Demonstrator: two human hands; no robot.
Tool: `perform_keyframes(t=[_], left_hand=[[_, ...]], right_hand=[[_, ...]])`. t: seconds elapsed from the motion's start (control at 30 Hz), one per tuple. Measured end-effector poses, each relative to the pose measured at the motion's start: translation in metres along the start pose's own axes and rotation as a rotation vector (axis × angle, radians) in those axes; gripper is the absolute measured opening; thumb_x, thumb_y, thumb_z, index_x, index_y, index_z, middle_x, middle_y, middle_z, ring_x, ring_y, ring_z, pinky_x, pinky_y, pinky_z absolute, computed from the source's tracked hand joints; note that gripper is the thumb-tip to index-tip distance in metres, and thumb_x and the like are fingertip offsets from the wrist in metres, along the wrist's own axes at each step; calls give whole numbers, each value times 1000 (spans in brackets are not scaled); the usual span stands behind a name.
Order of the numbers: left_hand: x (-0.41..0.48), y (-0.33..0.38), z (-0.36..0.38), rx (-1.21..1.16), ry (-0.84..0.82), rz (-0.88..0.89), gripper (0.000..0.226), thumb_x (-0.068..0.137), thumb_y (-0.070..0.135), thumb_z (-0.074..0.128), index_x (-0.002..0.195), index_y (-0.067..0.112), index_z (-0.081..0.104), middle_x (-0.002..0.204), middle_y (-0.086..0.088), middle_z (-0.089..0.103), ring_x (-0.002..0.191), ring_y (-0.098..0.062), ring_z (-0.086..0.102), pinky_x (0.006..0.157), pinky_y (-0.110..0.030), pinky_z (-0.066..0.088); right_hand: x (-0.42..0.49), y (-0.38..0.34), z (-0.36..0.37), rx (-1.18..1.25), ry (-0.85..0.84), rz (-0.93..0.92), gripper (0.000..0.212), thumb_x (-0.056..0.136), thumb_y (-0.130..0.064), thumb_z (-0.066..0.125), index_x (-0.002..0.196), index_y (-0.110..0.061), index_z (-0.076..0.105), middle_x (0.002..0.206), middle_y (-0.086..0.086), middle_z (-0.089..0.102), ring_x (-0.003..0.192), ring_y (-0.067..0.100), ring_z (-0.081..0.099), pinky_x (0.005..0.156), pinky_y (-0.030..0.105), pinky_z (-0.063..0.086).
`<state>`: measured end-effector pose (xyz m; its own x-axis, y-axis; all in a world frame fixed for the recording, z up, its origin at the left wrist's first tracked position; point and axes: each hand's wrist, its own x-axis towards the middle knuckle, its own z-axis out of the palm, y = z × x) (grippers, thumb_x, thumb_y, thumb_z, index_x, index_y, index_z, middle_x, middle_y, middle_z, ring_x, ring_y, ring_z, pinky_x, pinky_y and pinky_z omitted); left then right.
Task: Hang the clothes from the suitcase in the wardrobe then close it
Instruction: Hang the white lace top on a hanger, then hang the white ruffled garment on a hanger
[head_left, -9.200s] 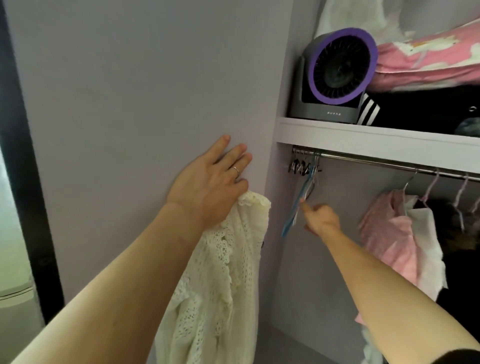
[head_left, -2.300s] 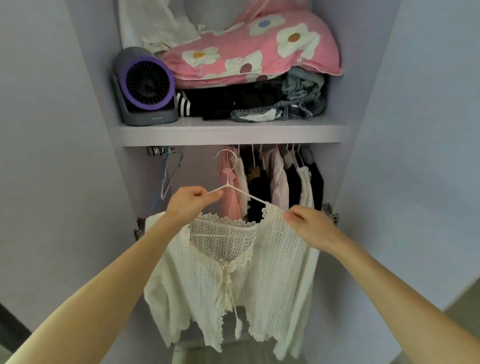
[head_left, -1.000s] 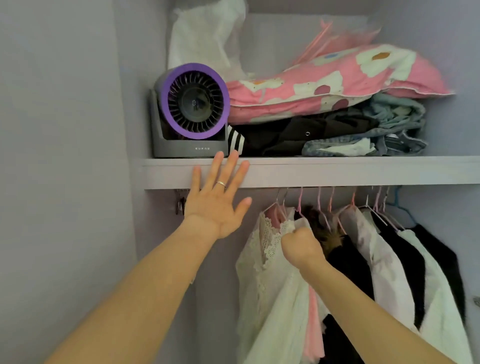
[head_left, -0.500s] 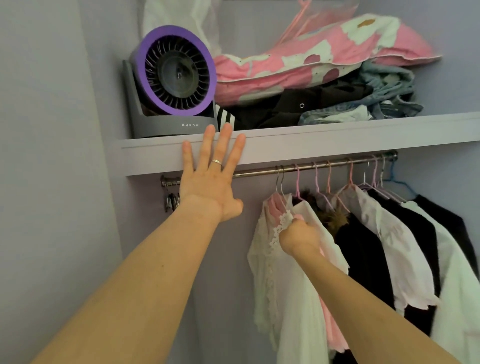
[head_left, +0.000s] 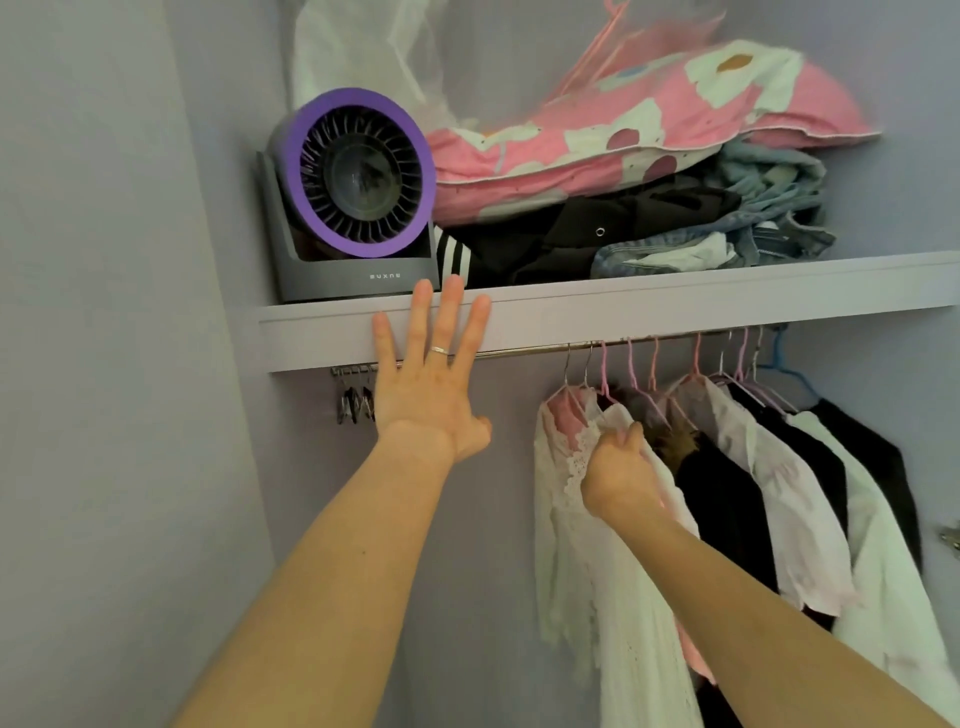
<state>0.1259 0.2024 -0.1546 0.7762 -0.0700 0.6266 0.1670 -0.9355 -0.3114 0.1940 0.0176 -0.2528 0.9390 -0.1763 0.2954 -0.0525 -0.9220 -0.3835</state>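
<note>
Cream cardigan (head_left: 613, 597) hangs, right hand (head_left: 618, 473) gripping its shoulder; left hand (head_left: 431, 400) splays open.

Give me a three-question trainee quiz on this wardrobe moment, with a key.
1. True or false: the left hand has straight, spread fingers that reach up over the front edge of the shelf.
2. What does the right hand grip? A) the cream lace cardigan B) the metal rail C) a black garment
3. Fill in: on the shelf, the purple-ringed fan stands to the ___ of the pink floral pillow.
Key: 1 true; 2 A; 3 left.
</note>
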Motion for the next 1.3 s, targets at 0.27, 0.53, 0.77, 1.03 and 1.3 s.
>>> perform_keyframes(t=[0.27,0.53,0.77,1.03,1.3], left_hand=[[-12,3,-26,-68,-186,-50,122,84,52,58,142,23,-46,143,-8,-57,139,-35,-43,119,-62,-4],[-26,44,-136,-385,-604,56,84,96,49,46,159,31,-8,164,2,-24,152,-24,-17,121,-59,-2],[-101,187,-203,-675,-555,363,71,97,44,48,158,35,13,167,3,8,152,-23,14,120,-52,21],[-243,378,-254,-870,-829,757,64,101,39,47,157,34,18,162,4,23,144,-20,31,115,-33,31],[-325,538,-300,-851,-1068,1052,58,100,37,45,154,38,24,156,4,34,139,-19,38,107,-31,37]], right_hand=[[-48,26,-51,88,-307,39,67,91,-23,55,151,-16,25,136,12,47,122,33,49,89,39,51],[-126,105,-221,212,-466,46,62,97,-36,50,153,-20,29,134,5,58,116,21,58,92,29,48],[-222,237,-306,198,-345,45,44,100,-44,49,142,-33,47,140,-7,55,126,14,52,102,29,43],[-370,419,-320,319,-333,316,35,101,-38,51,135,-34,55,137,-14,57,124,5,52,102,21,39],[-458,564,-342,235,-405,598,34,101,-37,51,134,-31,58,135,-11,59,119,7,57,97,17,44]])
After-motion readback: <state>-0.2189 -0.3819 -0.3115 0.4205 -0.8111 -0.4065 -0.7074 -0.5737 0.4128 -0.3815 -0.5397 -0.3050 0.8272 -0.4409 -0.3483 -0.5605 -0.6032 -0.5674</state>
